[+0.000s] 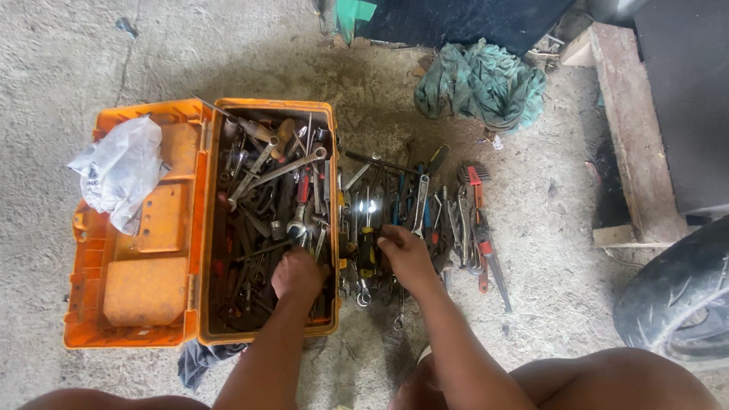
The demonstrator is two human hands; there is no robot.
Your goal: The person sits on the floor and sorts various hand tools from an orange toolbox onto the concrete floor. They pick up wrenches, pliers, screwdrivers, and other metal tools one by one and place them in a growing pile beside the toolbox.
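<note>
My knees frame the near edge, and both arms reach out over the concrete floor [531,228]. My left hand [298,275] is down inside the orange toolbox [205,228], knuckles up, fingers curled into the heap of wrenches [262,182]; whether they have closed on one I cannot tell, since the hand hides them. My right hand [406,254] rests on the row of tools [425,212] laid out on the floor just right of the box, fingers bent onto a dark-handled screwdriver [367,243], seemingly touching rather than clamped. To sort well, I judge it best to lift one piece at a time so nothing snags. Farther left, a white plastic bag [121,171] lies in the open lid. Beyond, a green rag [482,83] is crumpled.
</note>
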